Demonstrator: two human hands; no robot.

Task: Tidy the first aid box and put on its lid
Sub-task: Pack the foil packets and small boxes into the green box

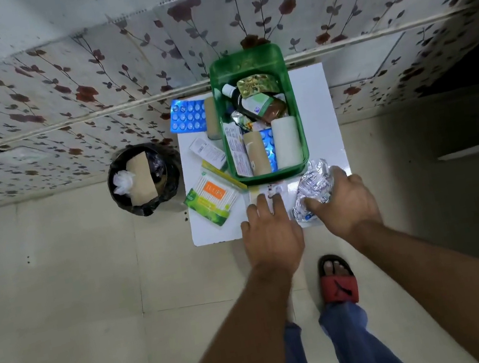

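Observation:
The green first aid box point(246, 61) stands open on a small white table point(314, 97), filled with a brown bottle point(259, 104), bandage rolls, blister packs and a leaflet. No lid is visible. My right hand point(344, 201) grips a crumpled clear plastic wrapper point(313, 187) at the table's front right corner. My left hand point(270, 230) rests flat, fingers spread, on a small paper sachet point(272, 191) just in front of the box.
Left of the box lie a blue blister pack point(186, 115), a tan bandage roll point(211, 117), a white carton point(207, 151) and a cotton-bud pack point(212, 200). A black-lined bin point(142, 179) stands on the floor to the left. A floral wall rises behind.

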